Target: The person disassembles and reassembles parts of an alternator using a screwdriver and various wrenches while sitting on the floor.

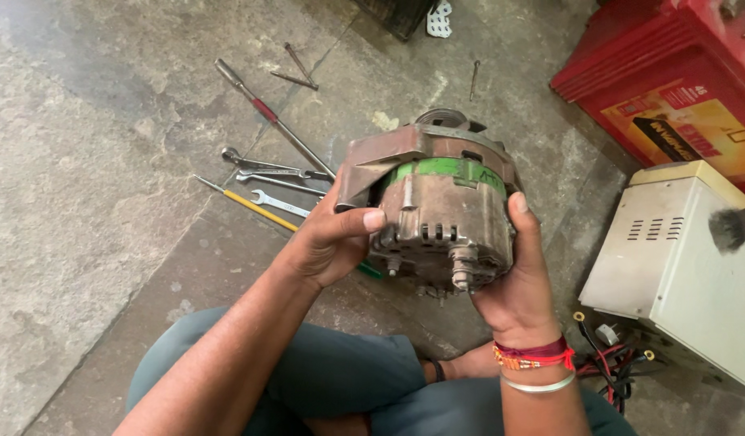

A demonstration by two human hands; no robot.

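2 hands hold a worn alternator (441, 214) with a green band up above the stone floor (90, 202). Left hand (328, 242) clasps its near-left side, thumb pressed on the casing; right hand (518, 282) cups the right side, fingers wrapped behind. Beyond the left fingers lie spanners (280, 173) and a yellow-handled screwdriver (247, 202); right of the right fingers sits a cream metal box (679, 266)

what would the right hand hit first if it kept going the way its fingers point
The right hand already grips the alternator, fingers pointing up its side. Straight on, past the housing, the way looks free down to the stone floor, though depth is unclear.
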